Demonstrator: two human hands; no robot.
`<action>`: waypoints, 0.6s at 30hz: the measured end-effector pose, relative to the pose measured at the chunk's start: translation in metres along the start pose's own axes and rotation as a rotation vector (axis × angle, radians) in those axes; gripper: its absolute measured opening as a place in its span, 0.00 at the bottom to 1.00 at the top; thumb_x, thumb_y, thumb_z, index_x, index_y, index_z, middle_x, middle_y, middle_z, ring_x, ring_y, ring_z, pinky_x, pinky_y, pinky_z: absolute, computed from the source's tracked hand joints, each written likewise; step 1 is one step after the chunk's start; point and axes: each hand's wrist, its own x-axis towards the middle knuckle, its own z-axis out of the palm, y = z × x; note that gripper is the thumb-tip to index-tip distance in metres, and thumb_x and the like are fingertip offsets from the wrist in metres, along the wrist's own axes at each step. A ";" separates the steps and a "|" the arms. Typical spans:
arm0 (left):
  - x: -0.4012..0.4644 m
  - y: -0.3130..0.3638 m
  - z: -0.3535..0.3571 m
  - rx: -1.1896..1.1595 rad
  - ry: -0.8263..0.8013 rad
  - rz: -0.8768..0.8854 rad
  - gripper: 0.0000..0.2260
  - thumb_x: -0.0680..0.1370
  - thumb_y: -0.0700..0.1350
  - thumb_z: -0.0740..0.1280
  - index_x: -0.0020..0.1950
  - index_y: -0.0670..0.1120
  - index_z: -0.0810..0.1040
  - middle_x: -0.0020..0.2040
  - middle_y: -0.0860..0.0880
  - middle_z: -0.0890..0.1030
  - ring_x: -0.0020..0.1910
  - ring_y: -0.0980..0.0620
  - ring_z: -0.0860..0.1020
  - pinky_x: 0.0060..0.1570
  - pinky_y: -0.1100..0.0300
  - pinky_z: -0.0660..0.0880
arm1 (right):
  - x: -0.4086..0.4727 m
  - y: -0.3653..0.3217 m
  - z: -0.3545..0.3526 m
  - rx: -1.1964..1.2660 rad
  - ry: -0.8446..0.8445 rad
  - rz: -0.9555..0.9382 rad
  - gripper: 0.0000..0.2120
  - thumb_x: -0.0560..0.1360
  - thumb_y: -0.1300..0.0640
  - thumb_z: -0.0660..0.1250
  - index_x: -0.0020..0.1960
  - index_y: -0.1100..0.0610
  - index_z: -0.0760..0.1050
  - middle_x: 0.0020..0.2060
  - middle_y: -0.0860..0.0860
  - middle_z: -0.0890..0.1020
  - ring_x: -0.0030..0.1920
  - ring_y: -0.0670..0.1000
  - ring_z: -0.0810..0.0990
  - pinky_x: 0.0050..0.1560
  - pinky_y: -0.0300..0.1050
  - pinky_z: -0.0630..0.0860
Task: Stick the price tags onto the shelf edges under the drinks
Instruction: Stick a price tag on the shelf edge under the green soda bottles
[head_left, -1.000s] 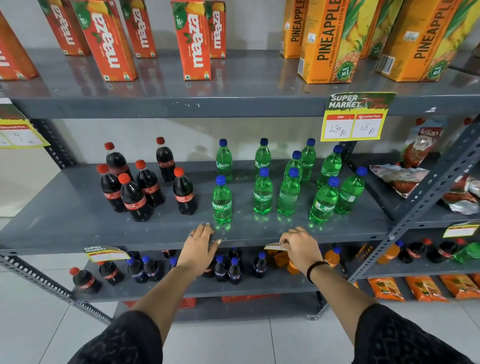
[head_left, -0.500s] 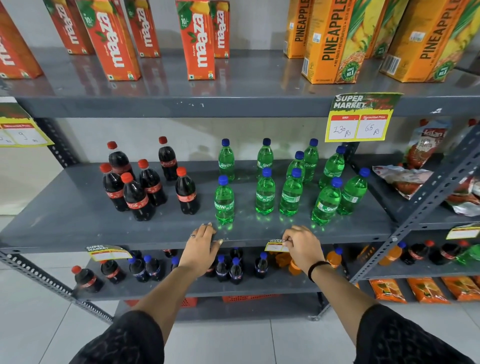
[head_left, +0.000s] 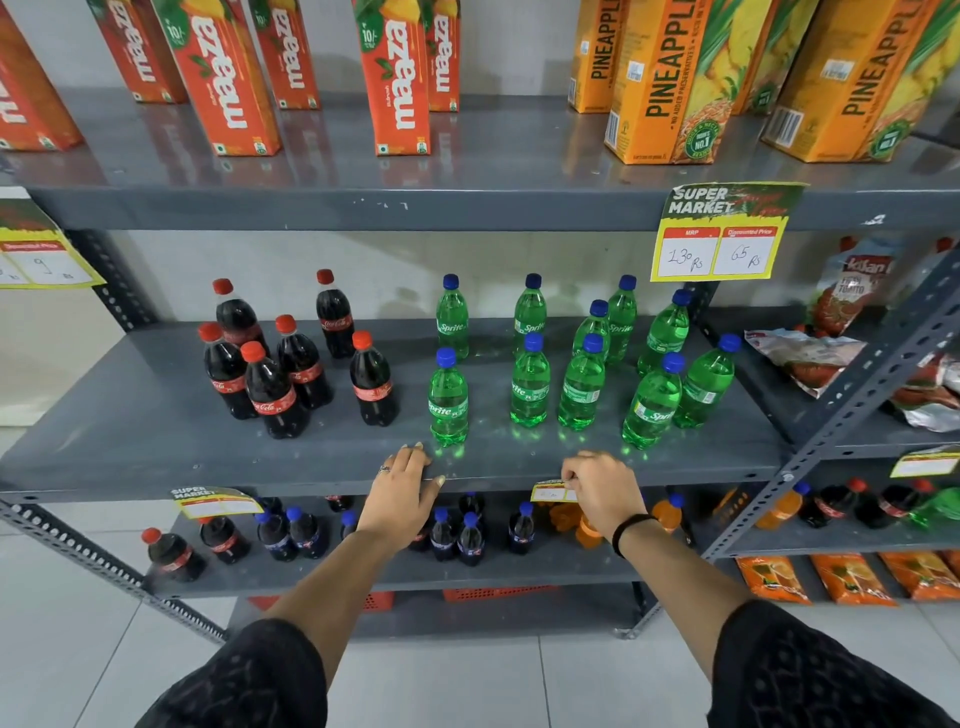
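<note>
A small yellow price tag (head_left: 549, 492) sits against the front edge of the grey middle shelf (head_left: 311, 475), below the green Sprite bottles (head_left: 582, 382). My right hand (head_left: 605, 491) pinches the tag's right end and covers part of it. My left hand (head_left: 402, 491) rests flat on the same shelf edge, fingers spread, below the front left Sprite bottle (head_left: 448, 399). Another price tag (head_left: 215, 501) hangs on that edge under the Coca-Cola bottles (head_left: 275, 366). A larger tag (head_left: 722, 234) is stuck on the upper shelf edge under the pineapple juice cartons (head_left: 675, 78).
Maaza cartons (head_left: 395, 73) stand on the top shelf. Dark and orange bottles fill the lower shelf (head_left: 467, 527). A second rack on the right holds sauce pouches (head_left: 852, 291) and its own tag (head_left: 924, 461). A slanted metal brace (head_left: 841, 410) crosses at right. Another tag (head_left: 41, 257) hangs far left.
My right hand has slid slightly right along the shelf edge, showing more of the tag. My left hand stays on the edge. The view has shifted a little.
</note>
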 end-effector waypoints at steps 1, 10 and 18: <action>0.000 0.000 0.000 0.001 -0.002 -0.001 0.16 0.80 0.51 0.62 0.63 0.42 0.71 0.63 0.45 0.72 0.62 0.43 0.70 0.63 0.52 0.65 | 0.000 0.000 0.001 0.005 0.004 0.004 0.08 0.70 0.66 0.64 0.39 0.56 0.77 0.38 0.52 0.79 0.41 0.55 0.77 0.35 0.45 0.70; -0.001 0.000 0.001 0.002 0.017 0.000 0.16 0.80 0.50 0.62 0.63 0.42 0.71 0.62 0.46 0.73 0.61 0.45 0.70 0.63 0.53 0.66 | -0.001 -0.004 0.002 -0.155 -0.012 -0.086 0.09 0.70 0.69 0.62 0.44 0.56 0.73 0.43 0.52 0.77 0.47 0.56 0.76 0.35 0.48 0.71; 0.000 0.001 0.001 0.001 0.015 -0.002 0.17 0.80 0.51 0.61 0.63 0.42 0.71 0.63 0.46 0.72 0.63 0.45 0.69 0.65 0.53 0.66 | -0.003 -0.001 0.001 -0.048 -0.008 -0.006 0.12 0.74 0.63 0.64 0.56 0.55 0.78 0.52 0.50 0.80 0.55 0.55 0.78 0.48 0.53 0.79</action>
